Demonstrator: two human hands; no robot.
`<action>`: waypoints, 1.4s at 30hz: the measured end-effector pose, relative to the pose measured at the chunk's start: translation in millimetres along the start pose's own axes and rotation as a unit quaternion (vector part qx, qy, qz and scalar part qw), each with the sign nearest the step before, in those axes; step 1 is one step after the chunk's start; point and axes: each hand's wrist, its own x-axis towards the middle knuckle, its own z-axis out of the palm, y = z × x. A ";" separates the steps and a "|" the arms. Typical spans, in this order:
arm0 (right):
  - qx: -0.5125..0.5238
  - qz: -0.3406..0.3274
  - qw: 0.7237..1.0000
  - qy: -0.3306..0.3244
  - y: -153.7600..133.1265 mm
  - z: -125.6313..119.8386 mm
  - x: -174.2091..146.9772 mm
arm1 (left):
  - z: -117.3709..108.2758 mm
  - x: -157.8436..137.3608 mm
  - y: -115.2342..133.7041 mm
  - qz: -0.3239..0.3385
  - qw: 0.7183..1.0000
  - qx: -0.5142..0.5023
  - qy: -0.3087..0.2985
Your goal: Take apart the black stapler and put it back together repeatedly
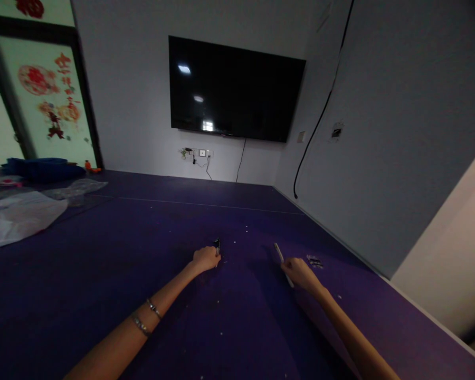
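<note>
My left hand (pixel 206 258), with two bracelets on its forearm, is closed around a small black-and-silver object (pixel 217 246), mostly hidden by the fingers. To the right, my right hand (pixel 300 273) grips a slim white stick (pixel 278 252) around its middle; both its ends show beyond the fingers. What kind of stick it is cannot be made out. Both hands are low over the purple surface (pixel 174 221). Just beyond my right hand lie several small dark pieces (pixel 314 261) in a group. Tiny white specks are scattered between and around the hands.
At the left lie a white plastic bag (pixel 27 214), clear plastic wrap (pixel 79 189) and a dark blue container or cloth (pixel 41 169). A small orange object (pixel 90 167) is beside them. A television (pixel 235 87) hangs ahead; a black cable (pixel 319 124) dangles along the right wall.
</note>
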 end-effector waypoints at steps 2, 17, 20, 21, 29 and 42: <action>-0.002 0.002 1.000 -0.006 -33.5 8.6 0.5 | -0.4 -0.7 0.0 0.000 1.000 0.002 0.000; -0.040 -0.048 0.998 -0.006 -165.5 49.9 21.4 | 4.6 -2.1 0.0 -0.012 0.999 0.007 0.029; -0.038 -0.042 0.998 -0.002 -169.7 51.7 24.5 | 6.0 -1.8 -0.3 -0.013 0.999 0.008 0.032; -0.038 -0.037 0.999 -0.002 -170.6 52.1 25.4 | 6.4 -2.1 -0.4 -0.012 0.999 0.008 0.034; -0.031 -0.027 0.999 0.003 -167.8 52.0 28.3 | 6.9 -5.3 -1.3 -0.012 0.998 -0.012 0.061; 0.011 -0.038 0.968 0.249 31.3 4.8 26.9 | 13.1 1.3 -19.9 -0.030 0.978 -0.122 0.164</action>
